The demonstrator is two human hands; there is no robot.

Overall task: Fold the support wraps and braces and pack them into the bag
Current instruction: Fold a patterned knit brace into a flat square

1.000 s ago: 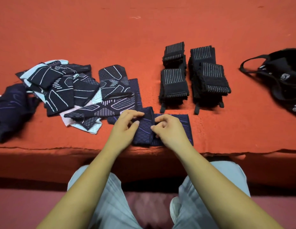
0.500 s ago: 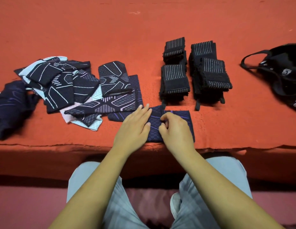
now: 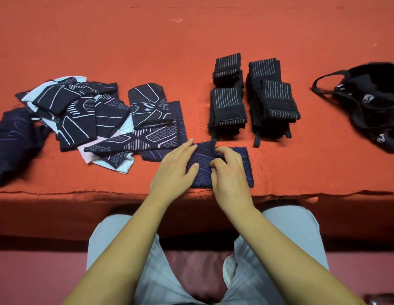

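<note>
We log the navy diamond-knit brace (image 3: 202,164) lying folded at the near edge of the red table (image 3: 301,168), just before 4 piles of black striped wraps (image 3: 229,106). The left hand (image 3: 171,170) presses it flat with straight fingers. The right hand (image 3: 231,172) curls its fingers over the fold (how firmly, we cannot tell); the black bag (image 3: 367,102) sits well apart at right.

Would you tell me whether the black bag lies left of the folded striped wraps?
No, the black bag lies at the far right, beyond the folded striped wraps.

Even warm light, soft shadows, sharp center, wide-angle bend w/ slight edge blur.
</note>
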